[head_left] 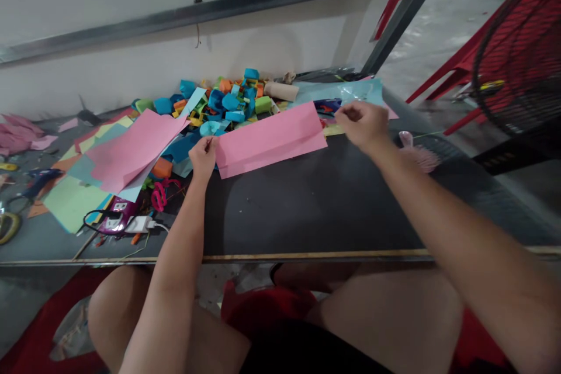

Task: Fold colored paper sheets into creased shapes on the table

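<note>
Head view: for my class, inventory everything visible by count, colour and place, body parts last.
Paper strip: one, pink, mid-table
Paper sheets: several, multicoloured, left
Folded pieces: many, multicoloured, back
Roll: one, tan, back
Flat sheet: one, pale blue, back right
Looped tool: one, pink, front left
Socket block: one, purple, front left
Adaptor: one, white, beside block
Crumpled paper: some, pink, far left
Ring: one, yellowish, left edge
Blurred item: one, pink, right
Fan: one, black, far right
Chairs: count unclear, red, right and below
Table: one, dark, centre
Rail: one, grey, above table
Left hand: one, bare, pinching strip's left end
Right hand: one, bare, beside strip's right end
Legs: two, bare, below table
</note>
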Demonstrator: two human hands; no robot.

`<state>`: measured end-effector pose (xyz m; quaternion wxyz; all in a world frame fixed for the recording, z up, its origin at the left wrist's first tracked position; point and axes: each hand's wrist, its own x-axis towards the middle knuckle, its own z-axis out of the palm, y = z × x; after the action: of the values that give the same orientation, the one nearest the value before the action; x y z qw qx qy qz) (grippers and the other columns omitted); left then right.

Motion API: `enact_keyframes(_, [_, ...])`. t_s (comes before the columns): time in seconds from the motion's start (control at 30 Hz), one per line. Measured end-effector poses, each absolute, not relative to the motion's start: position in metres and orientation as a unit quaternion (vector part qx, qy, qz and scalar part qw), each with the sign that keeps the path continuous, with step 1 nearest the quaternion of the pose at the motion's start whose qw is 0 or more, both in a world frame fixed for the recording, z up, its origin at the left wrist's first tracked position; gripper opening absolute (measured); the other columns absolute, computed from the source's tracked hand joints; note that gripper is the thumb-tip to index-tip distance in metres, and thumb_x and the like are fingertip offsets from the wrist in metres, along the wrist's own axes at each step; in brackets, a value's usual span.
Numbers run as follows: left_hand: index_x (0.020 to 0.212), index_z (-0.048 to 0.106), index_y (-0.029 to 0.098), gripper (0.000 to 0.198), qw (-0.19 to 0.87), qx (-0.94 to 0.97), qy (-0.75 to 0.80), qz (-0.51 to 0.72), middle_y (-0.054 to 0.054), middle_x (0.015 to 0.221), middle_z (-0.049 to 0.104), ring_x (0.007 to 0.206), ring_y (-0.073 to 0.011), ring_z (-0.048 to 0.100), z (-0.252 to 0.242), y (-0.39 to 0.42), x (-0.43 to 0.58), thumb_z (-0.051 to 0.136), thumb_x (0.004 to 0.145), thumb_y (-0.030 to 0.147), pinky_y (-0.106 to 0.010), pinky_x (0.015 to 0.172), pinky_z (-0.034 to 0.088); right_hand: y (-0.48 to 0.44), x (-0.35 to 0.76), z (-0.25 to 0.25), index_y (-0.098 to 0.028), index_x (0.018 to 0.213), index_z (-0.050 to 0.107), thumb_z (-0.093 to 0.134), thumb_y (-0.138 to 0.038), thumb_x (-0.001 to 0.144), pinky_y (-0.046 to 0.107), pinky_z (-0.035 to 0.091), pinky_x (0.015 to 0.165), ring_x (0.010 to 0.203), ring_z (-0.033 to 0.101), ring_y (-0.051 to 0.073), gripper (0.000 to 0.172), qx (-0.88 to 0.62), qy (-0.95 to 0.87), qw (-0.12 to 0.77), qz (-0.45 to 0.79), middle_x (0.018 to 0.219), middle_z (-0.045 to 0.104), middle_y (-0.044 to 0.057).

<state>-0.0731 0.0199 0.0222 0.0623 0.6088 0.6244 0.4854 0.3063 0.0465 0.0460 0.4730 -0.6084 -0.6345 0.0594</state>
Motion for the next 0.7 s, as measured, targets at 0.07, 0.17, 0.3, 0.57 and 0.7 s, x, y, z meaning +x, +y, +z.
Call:
enact_keyframes(0.07, [0.088,0.073,0.018,0.023,0.063,0.613,0.622,0.484,-0.001,0.075,0.07,0.07,-0.0136,0.061,0.02,0.019,-0.071,0.056,0.089,0.034,-0.022,0.067,0.043,0.042,0.28,0.039,-0.022,0.081,0.065,0.055,-0.032,0.079,0.034,0.05,0.066,0.066,0.06,0.02,0.014,-0.581,-0.629,0.506,0.103,0.073,0.067,0.005])
enact_keyframes(0.17, [0.086,0.072,0.017,0.024,0.068,0.617,0.62,0.48,-0.001,0.079,0.072,0.074,-0.0146,0.063,0.02,0.018,-0.069,0.054,0.088,0.034,-0.023,0.068,0.045,0.037,0.247,0.025,-0.023,0.095,0.062,0.056,-0.033,0.079,0.043,0.052,0.081,0.085,0.063,0.025,0.02,-0.544,-0.634,0.541,0.098,0.093,0.068,0.009])
enact_keyframes(0.3, [0.087,0.071,0.017,0.026,0.065,0.616,0.624,0.476,-0.002,0.078,0.072,0.073,-0.0149,0.063,0.021,0.02,-0.066,0.052,0.09,0.034,-0.023,0.067,0.046,0.036,0.233,-0.003,-0.023,0.111,0.055,0.063,-0.034,0.076,0.052,0.048,0.095,0.107,0.059,0.032,0.038,-0.531,-0.652,0.535,0.078,0.115,0.062,0.013])
enact_keyframes(0.57, [0.12,0.062,0.017,0.04,-0.05,0.647,0.642,0.408,-0.015,0.131,0.061,0.116,-0.0241,0.06,0.02,0.019,-0.064,0.057,0.088,0.041,-0.034,0.095,0.048,0.037,0.24,-0.024,-0.022,0.105,0.056,0.066,-0.028,0.073,0.048,0.05,0.094,0.102,0.061,0.029,0.035,-0.56,-0.656,0.498,0.091,0.113,0.064,0.012])
enact_keyframes(0.7, [0.139,0.051,0.022,0.071,-0.086,0.753,0.608,0.236,-0.014,0.154,0.042,0.144,-0.0339,0.035,0.023,0.009,-0.054,0.069,0.078,0.054,-0.049,0.115,0.029,0.035,0.236,-0.022,-0.024,0.098,0.059,0.068,-0.023,0.072,0.051,0.049,0.095,0.107,0.059,0.031,0.027,-0.538,-0.699,0.463,0.087,0.109,0.065,0.01])
